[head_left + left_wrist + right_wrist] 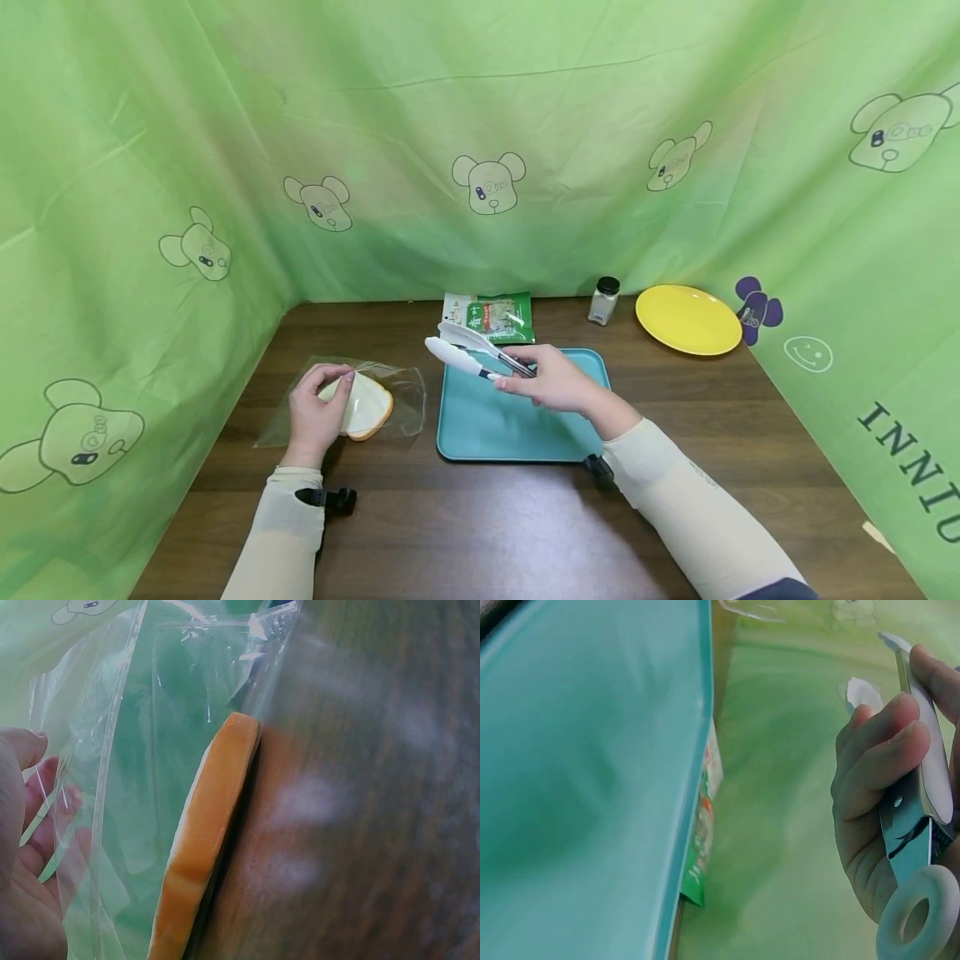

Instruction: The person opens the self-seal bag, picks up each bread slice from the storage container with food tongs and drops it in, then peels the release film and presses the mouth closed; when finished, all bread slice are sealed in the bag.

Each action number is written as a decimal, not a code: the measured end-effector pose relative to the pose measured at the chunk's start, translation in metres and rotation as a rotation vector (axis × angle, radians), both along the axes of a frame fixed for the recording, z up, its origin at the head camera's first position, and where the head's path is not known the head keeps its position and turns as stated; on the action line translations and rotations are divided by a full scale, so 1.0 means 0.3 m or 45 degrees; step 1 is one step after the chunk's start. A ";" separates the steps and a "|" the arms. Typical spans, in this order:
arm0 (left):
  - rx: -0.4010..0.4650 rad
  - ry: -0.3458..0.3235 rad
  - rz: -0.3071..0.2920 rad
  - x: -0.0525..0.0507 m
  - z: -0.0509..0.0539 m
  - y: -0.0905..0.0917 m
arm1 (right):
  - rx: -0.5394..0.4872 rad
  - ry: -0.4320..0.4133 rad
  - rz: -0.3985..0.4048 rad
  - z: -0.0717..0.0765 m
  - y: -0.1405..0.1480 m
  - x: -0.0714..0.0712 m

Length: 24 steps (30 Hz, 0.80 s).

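Observation:
On the left of the table lies a clear plastic bag (409,402) with a slice of bread (369,407) in it. My left hand (313,412) pinches the bag's film between thumb and fingers, above the bread. From the left wrist view, the orange crust of the slice (202,825) stands out behind the film. My right hand (555,382) grips a pair of tongs (453,357) over the blue tray (517,429). The white tips of the tongs point left and are apart, with nothing between them. Their ring end (889,926) shows in the right wrist view.
Behind the tray lies a green and white food packet (517,312). A small jar with a black lid (604,302) stands at the back right, beside a yellow plate (688,321). Green printed curtains (405,125) enclose the wooden table (465,525) at the back and sides.

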<state>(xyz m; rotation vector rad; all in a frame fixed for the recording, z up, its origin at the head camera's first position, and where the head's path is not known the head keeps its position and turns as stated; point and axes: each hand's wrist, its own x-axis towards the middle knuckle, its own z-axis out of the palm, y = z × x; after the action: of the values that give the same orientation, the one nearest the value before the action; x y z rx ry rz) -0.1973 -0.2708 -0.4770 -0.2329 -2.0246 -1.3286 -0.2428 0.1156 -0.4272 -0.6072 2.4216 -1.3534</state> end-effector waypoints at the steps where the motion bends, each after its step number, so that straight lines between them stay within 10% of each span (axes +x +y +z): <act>1: 0.001 0.000 -0.002 0.000 0.001 0.000 | -0.009 0.010 -0.007 0.003 0.009 0.001; 24: -0.006 -0.019 0.001 0.001 -0.001 0.000 | -0.042 0.153 -0.270 -0.020 0.236 0.056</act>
<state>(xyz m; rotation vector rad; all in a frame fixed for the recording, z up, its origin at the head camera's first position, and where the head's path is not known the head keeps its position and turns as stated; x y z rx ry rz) -0.1971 -0.2709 -0.4774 -0.2250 -2.0399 -1.3291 -0.2260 0.1863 -0.4333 -0.4626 2.6273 -1.4803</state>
